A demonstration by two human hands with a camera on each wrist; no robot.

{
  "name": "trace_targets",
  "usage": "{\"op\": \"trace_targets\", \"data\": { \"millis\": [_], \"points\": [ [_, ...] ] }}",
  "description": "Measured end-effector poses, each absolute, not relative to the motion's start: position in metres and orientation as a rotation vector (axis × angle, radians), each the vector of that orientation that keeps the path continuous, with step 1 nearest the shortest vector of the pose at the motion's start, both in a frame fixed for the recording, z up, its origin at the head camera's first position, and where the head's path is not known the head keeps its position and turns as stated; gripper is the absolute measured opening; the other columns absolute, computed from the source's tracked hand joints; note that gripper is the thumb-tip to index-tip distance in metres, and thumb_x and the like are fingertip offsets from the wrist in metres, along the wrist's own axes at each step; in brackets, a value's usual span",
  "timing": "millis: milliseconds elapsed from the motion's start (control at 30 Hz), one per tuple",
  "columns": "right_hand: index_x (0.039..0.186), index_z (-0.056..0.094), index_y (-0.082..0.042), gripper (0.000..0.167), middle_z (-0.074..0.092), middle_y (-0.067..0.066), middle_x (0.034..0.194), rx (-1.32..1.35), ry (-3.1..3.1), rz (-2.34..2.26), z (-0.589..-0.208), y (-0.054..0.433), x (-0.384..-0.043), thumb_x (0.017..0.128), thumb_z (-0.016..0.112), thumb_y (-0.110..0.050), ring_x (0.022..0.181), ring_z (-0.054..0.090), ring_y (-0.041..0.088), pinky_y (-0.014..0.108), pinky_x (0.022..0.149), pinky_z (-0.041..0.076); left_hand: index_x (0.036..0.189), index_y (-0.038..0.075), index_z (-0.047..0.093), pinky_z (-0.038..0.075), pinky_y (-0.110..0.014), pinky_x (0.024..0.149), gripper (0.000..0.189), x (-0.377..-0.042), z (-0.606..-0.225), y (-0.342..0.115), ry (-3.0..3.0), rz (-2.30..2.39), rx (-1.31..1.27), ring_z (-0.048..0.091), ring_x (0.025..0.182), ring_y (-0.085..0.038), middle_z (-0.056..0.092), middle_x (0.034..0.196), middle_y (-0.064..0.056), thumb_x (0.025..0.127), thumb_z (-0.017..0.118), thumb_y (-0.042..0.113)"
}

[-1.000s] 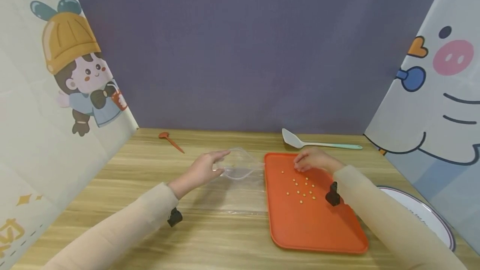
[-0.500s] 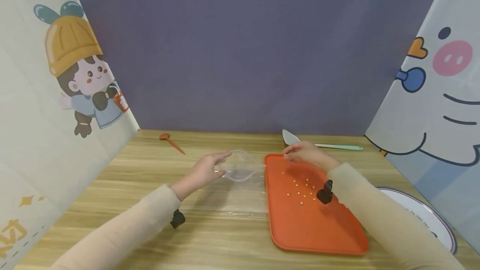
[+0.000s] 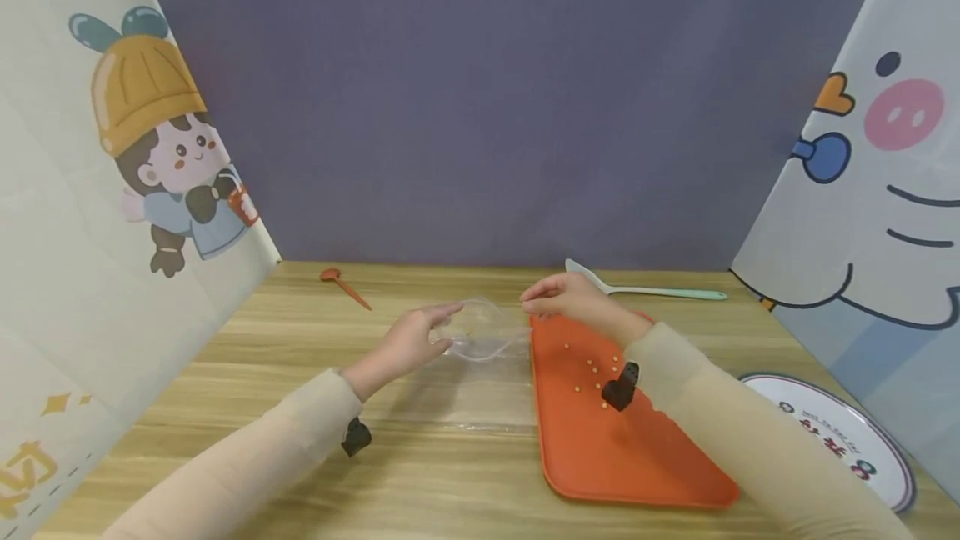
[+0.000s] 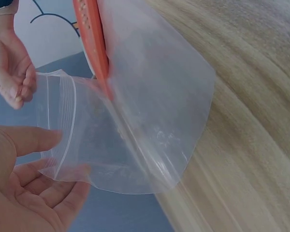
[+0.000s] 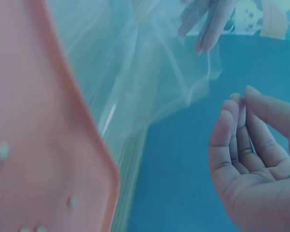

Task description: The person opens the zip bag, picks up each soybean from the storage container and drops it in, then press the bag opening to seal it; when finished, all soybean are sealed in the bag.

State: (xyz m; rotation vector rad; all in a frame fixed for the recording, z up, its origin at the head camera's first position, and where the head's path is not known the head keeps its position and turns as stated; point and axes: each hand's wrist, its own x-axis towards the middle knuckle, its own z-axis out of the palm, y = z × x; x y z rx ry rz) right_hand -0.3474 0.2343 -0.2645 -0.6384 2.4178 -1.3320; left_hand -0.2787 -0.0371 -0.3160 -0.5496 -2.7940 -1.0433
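A clear zip bag [image 4: 135, 125] lies on the table with its mouth raised and held apart. My left hand [image 3: 405, 348] holds the bag's near-left rim, thumb on one side and fingers on the other. Over the far left corner of an orange tray [image 3: 585, 457], my right hand [image 3: 573, 302] stands close to the bag's mouth, apart from it. Its thumb and fingertips pinch together in the right wrist view, seemingly on a small bean that the fingertips hide. Several small yellowish beans [image 3: 577, 389] lie scattered on the tray. A few yellowish specks show inside the bag.
A white spatula with a mint handle [image 3: 667, 293] lies behind the tray. A small orange-red spoon [image 3: 347, 287] is at the back left. To the right, partly under my right sleeve, sits a white oval plate [image 3: 855, 440]. A dark backdrop stands behind the table.
My right hand has moved left from above the tray's far part to beside the bag's mouth, fingertips pinched. The left hand and the bag have stayed nearly where they were.
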Motion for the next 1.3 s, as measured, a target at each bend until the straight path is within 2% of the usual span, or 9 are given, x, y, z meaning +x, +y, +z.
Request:
{"op": "trace_targets", "data": {
  "millis": [100, 267, 433, 500, 633, 833, 967, 1167, 1300],
  "points": [
    [0.111, 0.070, -0.001, 0.028, 0.074, 0.010, 0.098, -0.650, 2.401, -1.348, -0.262, 0.221, -0.344, 0.088, 0.071, -0.017, 0.082, 0.067, 0.020, 0.034, 0.078, 0.059, 0.143, 0.010, 0.047, 0.048, -0.046, 0.104, 0.062, -0.279, -0.316, -0.036, -2.791, -1.045, -0.546, 0.058, 0.122, -0.033, 0.050, 0.144, -0.014, 0.085, 0.069, 0.004],
    [0.108, 0.070, 0.003, 0.028, 0.075, 0.007, 0.085, -0.674, 2.408, -1.344, -0.263, 0.202, -0.347, 0.086, 0.073, -0.013, 0.073, 0.067, 0.017, 0.043, 0.076, 0.059, 0.143, 0.010, 0.047, 0.048, -0.047, 0.104, 0.061, -0.280, -0.315, -0.036, -2.793, -1.051, -0.538, 0.059, 0.121, -0.033, 0.051, 0.143, -0.014, 0.086, 0.069, 0.006],
    [0.106, 0.073, 0.001, 0.025, 0.074, 0.012, 0.085, -0.709, 2.511, -1.252, -0.263, 0.191, -0.349, 0.086, 0.073, -0.015, 0.079, 0.067, 0.033, 0.050, 0.076, 0.058, 0.143, 0.010, 0.047, 0.048, -0.047, 0.104, 0.061, -0.282, -0.315, -0.038, -2.797, -1.055, -0.551, 0.058, 0.121, -0.033, 0.051, 0.143, -0.014, 0.086, 0.068, 0.006],
    [0.105, 0.073, -0.001, 0.024, 0.074, 0.013, 0.086, -0.715, 2.536, -1.225, -0.263, 0.189, -0.350, 0.086, 0.073, -0.016, 0.080, 0.067, 0.034, 0.045, 0.072, 0.059, 0.143, 0.010, 0.047, 0.048, -0.048, 0.103, 0.060, -0.282, -0.314, -0.039, -2.796, -1.055, -0.556, 0.058, 0.121, -0.034, 0.051, 0.143, -0.015, 0.087, 0.068, 0.006],
    [0.106, 0.074, -0.002, 0.024, 0.075, 0.012, 0.087, -0.695, 2.541, -1.249, -0.262, 0.191, -0.350, 0.086, 0.073, -0.015, 0.075, 0.067, 0.024, 0.035, 0.067, 0.059, 0.143, 0.011, 0.047, 0.048, -0.048, 0.103, 0.060, -0.282, -0.314, -0.040, -2.797, -1.061, -0.560, 0.058, 0.121, -0.034, 0.051, 0.143, -0.015, 0.087, 0.068, 0.007],
    [0.109, 0.073, -0.005, 0.024, 0.075, 0.007, 0.094, -0.611, 2.526, -1.277, -0.262, 0.207, -0.352, 0.088, 0.071, -0.018, 0.081, 0.068, 0.025, 0.031, 0.070, 0.059, 0.143, 0.011, 0.048, 0.049, -0.047, 0.103, 0.060, -0.280, -0.315, -0.043, -2.773, -1.071, -0.571, 0.059, 0.120, -0.034, 0.052, 0.142, -0.016, 0.087, 0.068, 0.006],
    [0.110, 0.072, -0.008, 0.025, 0.075, 0.007, 0.095, -0.601, 2.570, -1.213, -0.264, 0.227, -0.355, 0.090, 0.069, -0.022, 0.078, 0.066, 0.015, 0.031, 0.072, 0.058, 0.143, 0.010, 0.048, 0.050, -0.047, 0.102, 0.060, -0.277, -0.316, -0.044, -2.743, -1.087, -0.590, 0.059, 0.120, -0.035, 0.050, 0.143, -0.015, 0.086, 0.068, 0.006],
    [0.111, 0.070, 0.000, 0.026, 0.072, 0.017, 0.103, -0.594, 2.555, -1.151, -0.274, 0.259, -0.361, 0.091, 0.066, -0.015, 0.091, 0.066, 0.030, 0.046, 0.083, 0.057, 0.142, 0.010, 0.049, 0.048, -0.048, 0.104, 0.059, -0.277, -0.318, -0.044, -2.722, -1.103, -0.587, 0.058, 0.121, -0.034, 0.050, 0.144, -0.013, 0.086, 0.068, 0.007],
    [0.111, 0.069, 0.003, 0.026, 0.073, 0.009, 0.096, -0.607, 2.522, -1.084, -0.284, 0.277, -0.365, 0.091, 0.065, -0.015, 0.082, 0.064, 0.026, 0.041, 0.077, 0.057, 0.142, 0.010, 0.049, 0.047, -0.048, 0.105, 0.059, -0.277, -0.320, -0.044, -2.723, -1.124, -0.591, 0.057, 0.123, -0.035, 0.050, 0.144, -0.013, 0.086, 0.069, 0.007]
  ]
}}
